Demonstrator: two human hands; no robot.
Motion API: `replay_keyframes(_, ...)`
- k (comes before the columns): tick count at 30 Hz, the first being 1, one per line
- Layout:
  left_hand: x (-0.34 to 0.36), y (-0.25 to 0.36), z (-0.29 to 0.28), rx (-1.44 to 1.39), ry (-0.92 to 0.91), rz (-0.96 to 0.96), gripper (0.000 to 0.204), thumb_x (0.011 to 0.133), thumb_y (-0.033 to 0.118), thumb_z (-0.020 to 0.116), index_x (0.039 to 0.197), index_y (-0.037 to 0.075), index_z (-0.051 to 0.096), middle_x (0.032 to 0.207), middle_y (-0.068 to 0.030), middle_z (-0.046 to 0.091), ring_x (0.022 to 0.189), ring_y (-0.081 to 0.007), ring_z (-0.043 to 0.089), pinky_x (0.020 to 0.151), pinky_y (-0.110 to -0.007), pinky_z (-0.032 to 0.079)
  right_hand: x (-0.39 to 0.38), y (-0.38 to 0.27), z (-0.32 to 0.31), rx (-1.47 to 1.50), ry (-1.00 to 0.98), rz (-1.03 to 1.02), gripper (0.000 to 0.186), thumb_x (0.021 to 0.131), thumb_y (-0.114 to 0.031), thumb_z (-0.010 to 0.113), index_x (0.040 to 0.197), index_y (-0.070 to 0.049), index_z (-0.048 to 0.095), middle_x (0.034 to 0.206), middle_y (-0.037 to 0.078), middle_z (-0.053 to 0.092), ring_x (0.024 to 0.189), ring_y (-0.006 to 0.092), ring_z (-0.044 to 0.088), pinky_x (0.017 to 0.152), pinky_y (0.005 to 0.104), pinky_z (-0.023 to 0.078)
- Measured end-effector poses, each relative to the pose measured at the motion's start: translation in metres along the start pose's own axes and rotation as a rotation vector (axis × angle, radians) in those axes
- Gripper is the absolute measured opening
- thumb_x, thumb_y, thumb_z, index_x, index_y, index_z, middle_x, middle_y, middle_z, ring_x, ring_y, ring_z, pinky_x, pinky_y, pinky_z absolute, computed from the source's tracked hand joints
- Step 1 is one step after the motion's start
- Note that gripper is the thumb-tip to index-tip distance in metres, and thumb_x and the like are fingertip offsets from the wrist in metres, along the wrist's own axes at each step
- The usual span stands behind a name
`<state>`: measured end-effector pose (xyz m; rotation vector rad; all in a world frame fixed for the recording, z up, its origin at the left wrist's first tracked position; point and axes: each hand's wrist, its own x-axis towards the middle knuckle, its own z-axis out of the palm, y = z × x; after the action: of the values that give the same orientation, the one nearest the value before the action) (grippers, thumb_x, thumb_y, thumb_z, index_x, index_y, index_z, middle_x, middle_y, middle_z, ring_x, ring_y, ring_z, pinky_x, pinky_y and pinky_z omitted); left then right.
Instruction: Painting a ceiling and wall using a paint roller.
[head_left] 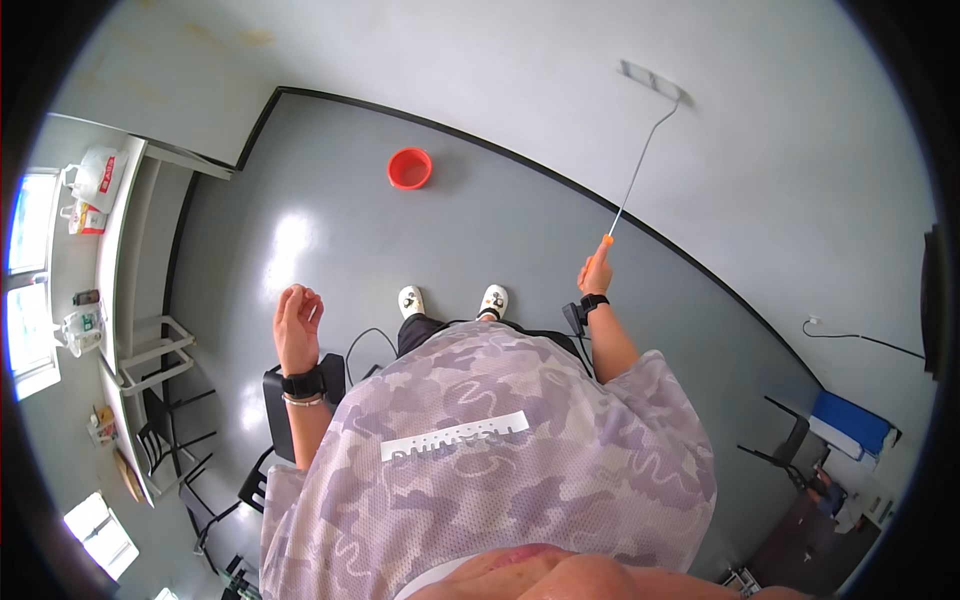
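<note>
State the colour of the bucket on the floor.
The bucket is bright red, best seen in the head view.

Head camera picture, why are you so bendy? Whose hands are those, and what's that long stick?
There's no robot here, just a person. The camera sits on the person's head, looking down, and its wide fisheye lens bends straight edges. The right hand grips a paint roller by its orange handle; the roller's head is up at the white wall. The left hand is raised, fingers curled, with nothing visible in it. On the grey floor are a red bucket and feet in white clogs.
</note>
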<state>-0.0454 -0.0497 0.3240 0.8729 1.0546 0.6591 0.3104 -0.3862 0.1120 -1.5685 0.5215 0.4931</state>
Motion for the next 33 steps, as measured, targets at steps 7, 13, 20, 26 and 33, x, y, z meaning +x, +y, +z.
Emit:
replay_keyframes(7,-0.031,-0.014,0.004,0.013,-0.026,-0.027,0.008,0.092,0.015,0.053,0.093,0.008,0.057,0.084,-0.0009,0.058,0.08,-0.0119,0.057,0.077,-0.027,0.048,-0.007,0.013,-0.017,0.01,-0.035,0.071,0.063,0.081,-0.07,0.048,0.054,-0.016,0.033,0.043,-0.004,0.029,0.031,0.0097,0.031,0.029,0.0241,0.024)
replay_keyframes(13,-0.015,0.01,0.012,0.054,-0.116,0.023,0.007,0.092,0.015,0.054,0.092,0.008,0.056,0.085,-0.001,0.057,0.082,-0.0118,0.057,0.078,-0.026,0.046,-0.016,-0.01,-0.043,-0.141,0.018,-0.162,0.062,0.083,-0.068,0.046,0.056,-0.014,0.037,0.043,-0.002,0.034,0.032,0.0096,0.035,0.032,0.0242,0.027)
replay_keyframes(20,-0.014,0.022,-0.01,0.073,-0.251,0.03,0.007,0.092,0.014,0.052,0.093,0.007,0.056,0.086,-0.002,0.057,0.083,-0.0124,0.057,0.079,-0.027,0.046,-0.055,-0.109,-0.057,-0.175,0.03,-0.286,0.062,0.083,-0.068,0.048,0.056,-0.013,0.038,0.045,-0.002,0.036,0.036,0.0081,0.036,0.035,0.023,0.025)
replay_keyframes(26,-0.01,0.022,-0.059,0.056,-0.284,-0.017,0.008,0.093,0.014,0.052,0.094,0.007,0.056,0.085,-0.0018,0.058,0.082,-0.0127,0.057,0.08,-0.028,0.047,-0.089,-0.11,-0.048,-0.107,-0.054,-0.198,0.059,0.082,-0.068,0.049,0.062,-0.013,0.042,0.047,-0.002,0.039,0.034,0.0088,0.037,0.034,0.0223,0.026)
replay_keyframes(33,0.002,0.025,-0.098,0.104,-0.274,-0.037,0.009,0.092,0.015,0.053,0.093,0.007,0.056,0.085,-0.0023,0.058,0.082,-0.0127,0.057,0.078,-0.027,0.046,-0.145,-0.009,-0.039,0.151,-0.202,0.062,0.035,0.085,-0.04,0.063,0.073,-0.013,0.045,0.057,-0.002,0.043,0.042,0.0083,0.041,0.04,0.0217,0.033)
